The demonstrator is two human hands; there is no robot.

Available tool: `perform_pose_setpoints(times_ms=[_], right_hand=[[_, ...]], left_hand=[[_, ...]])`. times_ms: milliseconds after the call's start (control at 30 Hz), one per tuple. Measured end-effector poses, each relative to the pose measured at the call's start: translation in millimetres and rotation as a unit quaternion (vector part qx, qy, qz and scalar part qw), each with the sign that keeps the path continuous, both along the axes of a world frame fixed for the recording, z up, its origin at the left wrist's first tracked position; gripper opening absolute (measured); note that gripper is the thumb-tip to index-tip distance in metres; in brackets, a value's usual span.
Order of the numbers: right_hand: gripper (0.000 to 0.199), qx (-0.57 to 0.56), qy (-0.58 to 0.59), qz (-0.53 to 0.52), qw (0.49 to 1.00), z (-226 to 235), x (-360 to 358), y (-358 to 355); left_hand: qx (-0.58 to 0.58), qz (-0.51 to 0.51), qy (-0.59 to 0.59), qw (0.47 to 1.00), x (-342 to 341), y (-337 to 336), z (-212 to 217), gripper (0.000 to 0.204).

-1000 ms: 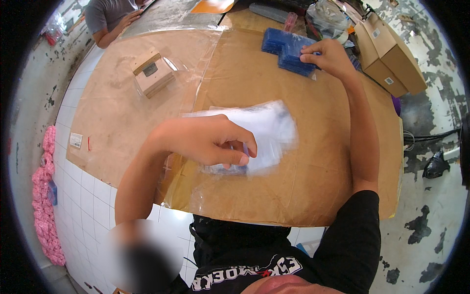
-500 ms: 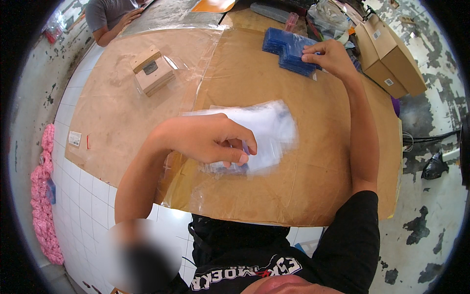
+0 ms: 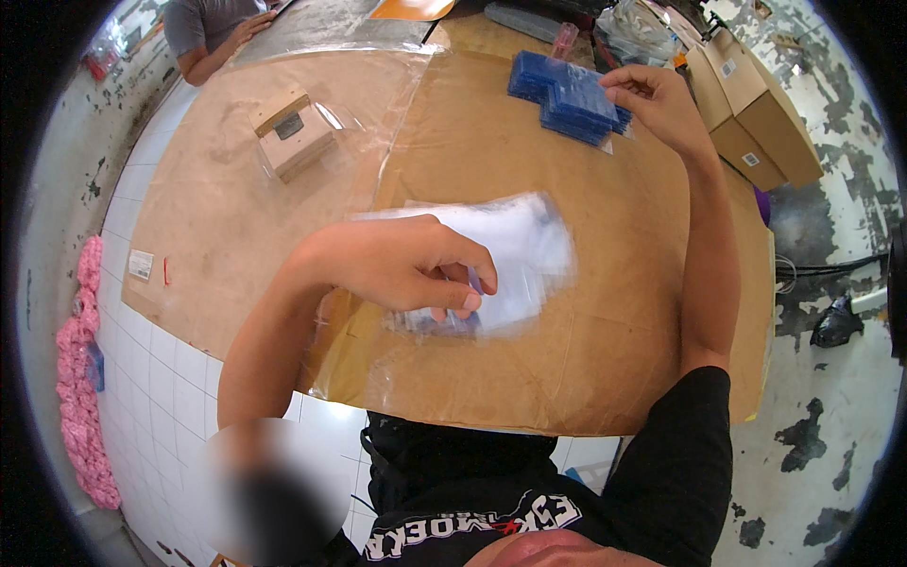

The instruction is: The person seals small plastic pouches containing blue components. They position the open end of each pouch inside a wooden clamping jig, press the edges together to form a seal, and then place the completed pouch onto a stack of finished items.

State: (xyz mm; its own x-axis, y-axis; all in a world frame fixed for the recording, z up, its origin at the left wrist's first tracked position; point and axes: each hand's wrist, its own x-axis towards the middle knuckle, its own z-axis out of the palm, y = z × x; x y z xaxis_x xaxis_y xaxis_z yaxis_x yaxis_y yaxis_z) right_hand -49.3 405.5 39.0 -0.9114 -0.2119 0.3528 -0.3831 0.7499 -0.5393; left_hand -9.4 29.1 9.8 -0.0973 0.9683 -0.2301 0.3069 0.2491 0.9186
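My left hand (image 3: 406, 265) is bent over a loose pile of clear and whitish plastic sleeves (image 3: 534, 241) in the middle of the table. Its fingers are curled, and a thin see-through bluish edge shows between thumb and forefinger; what it belongs to is hidden. At the far right, my right hand (image 3: 657, 99) is at the right edge of a stack of blue plastic sleeves (image 3: 567, 94). Its thumb and forefinger are slightly apart, with nothing visible between them. The blue stack is stepped, its two parts lying offset.
A wooden block jig (image 3: 293, 135) stands on clear plastic at the far left. Cardboard boxes (image 3: 756, 109) and plastic bags (image 3: 638, 38) crowd the far right. A co-worker's arm (image 3: 222, 52) rests at the far left edge. Brown paper (image 3: 605, 283) covers the table.
My right hand has drawn back to the right, from on top of the blue stack to its edge. My left hand has stayed nearly still over the clear sleeves.
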Motion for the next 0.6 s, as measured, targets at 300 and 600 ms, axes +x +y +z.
perform_pose_setpoints(times_ms=[300, 600], right_hand=[[0.061, 0.226, 0.142, -0.044, 0.963, -49, -18, -22], [0.057, 0.239, 0.051, 0.066, 0.967, -53, -1, -57]], left_hand=[[0.004, 0.0, 0.014, 1.0, -1, -2, -3, 0.028], [-0.008, 0.0, 0.009, 1.0, 0, -3, -1, 0.03]])
